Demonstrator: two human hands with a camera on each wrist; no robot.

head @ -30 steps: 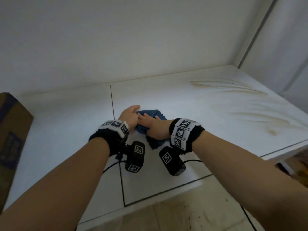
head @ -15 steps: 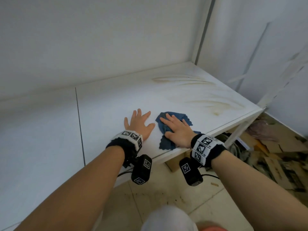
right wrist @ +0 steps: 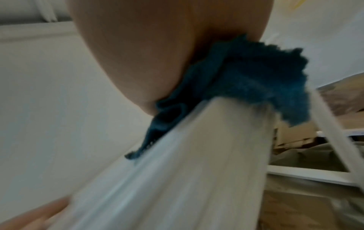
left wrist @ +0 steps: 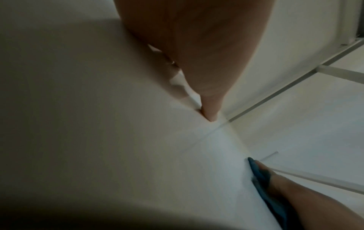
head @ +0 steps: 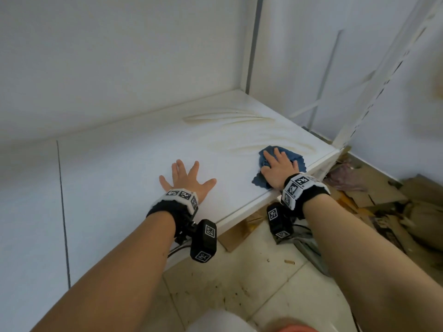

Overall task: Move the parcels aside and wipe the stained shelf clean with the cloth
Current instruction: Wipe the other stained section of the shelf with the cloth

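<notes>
Since the earlier frame, right hand (head: 279, 169) and cloth (head: 291, 156) have shifted rightward along the shelf (head: 124, 178), toward the front corner.

Left hand (head: 187, 181) lies flat on bare shelf, fingers spread wide, holding nothing. To its right, the right hand presses the cloth with straight fingers; the cloth overhangs the front edge beside the yellowish stains (head: 230, 117). Judged soft, light and apt to bunch: hold it under a flat palm. No parcels visible. Farthest right, cardboard scraps (head: 374, 197) litter the floor, clear of the wiping path.
</notes>
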